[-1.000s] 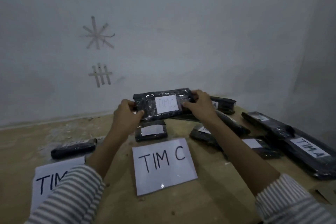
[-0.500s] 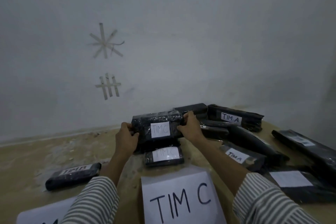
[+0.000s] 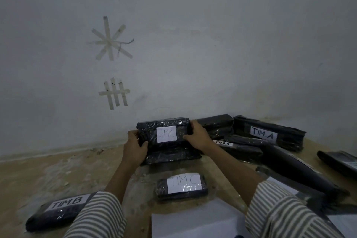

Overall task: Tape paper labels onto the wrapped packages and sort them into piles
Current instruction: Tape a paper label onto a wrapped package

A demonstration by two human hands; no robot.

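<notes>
A black wrapped package [image 3: 164, 142] with a white "TIM C" label [image 3: 166, 134] stands tilted up near the wall, its lower edge on the tan floor. My left hand [image 3: 135, 146] grips its left end and my right hand [image 3: 197, 136] grips its right end. A smaller black package labelled "TIM C" [image 3: 181, 185] lies flat in front of it. A white sheet [image 3: 197, 224] lies nearest me, partly cut off by the frame.
A "TIM B" package [image 3: 56, 212] lies at lower left. Several black packages, some labelled "TIM A" [image 3: 268, 134], are heaped at right, with a long black roll [image 3: 297, 170] among them. A grey wall with tape marks [image 3: 111, 39] rises just behind.
Both hands carried the package forward and lowered it behind the small "TIM C" package. The view has moved closer, so the big sheet has slid to the bottom edge.
</notes>
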